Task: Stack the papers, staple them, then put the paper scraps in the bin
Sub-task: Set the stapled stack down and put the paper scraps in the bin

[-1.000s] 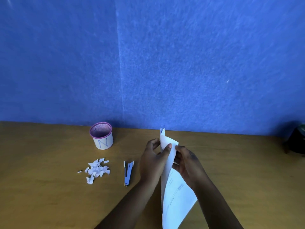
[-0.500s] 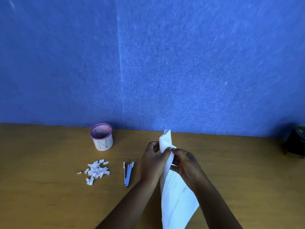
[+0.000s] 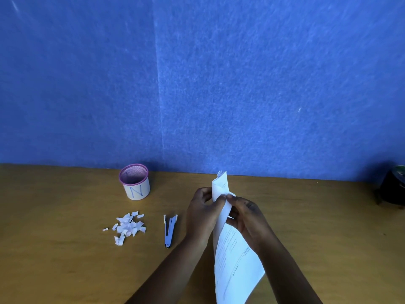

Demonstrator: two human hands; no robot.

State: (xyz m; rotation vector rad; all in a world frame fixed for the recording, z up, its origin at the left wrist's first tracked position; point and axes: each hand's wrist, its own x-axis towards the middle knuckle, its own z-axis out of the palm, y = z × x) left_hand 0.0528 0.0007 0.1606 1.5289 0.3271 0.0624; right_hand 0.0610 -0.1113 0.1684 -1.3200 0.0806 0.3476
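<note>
Both my hands hold a bundle of white printed papers (image 3: pixel 235 264) upright on edge over the wooden desk (image 3: pixel 65 270). My left hand (image 3: pixel 202 213) pinches the upper part from the left, my right hand (image 3: pixel 247 218) from the right, thumbs meeting near the top. A blue-grey stapler (image 3: pixel 169 230) lies on the desk just left of my left hand. Further left sits a pile of small white paper scraps (image 3: pixel 128 227). Behind them stands a small white bin (image 3: pixel 134 183) with a pink rim and a letter N.
A blue felt wall (image 3: pixel 219 84) rises right behind the desk. A dark round object (image 3: pixel 392 189) stands at the far right edge of the desk.
My hands have come closer together near the top of the papers, and the bundle stands slightly more upright. Stapler, scraps and bin have not moved.
</note>
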